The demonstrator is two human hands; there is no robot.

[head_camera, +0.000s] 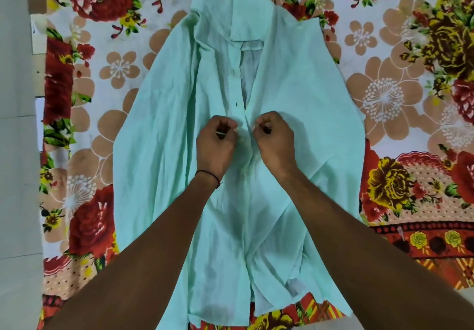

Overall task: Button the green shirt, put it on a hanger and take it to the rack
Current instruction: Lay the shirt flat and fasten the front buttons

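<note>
Green shirt (179, 129) flat, collar at 12 o'clock. Placket edges (237, 91) pinched by left hand (216, 143) and right hand (275, 143), fingers curled tight. Edges best kept level, button eased through hole.

Open bedspread (384, 93) beside the shirt (177, 124)

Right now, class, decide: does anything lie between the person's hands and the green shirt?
Nothing visible does. The left hand and the right hand each pinch a front edge of the green shirt, which lies spread on the floral sheet.
</note>
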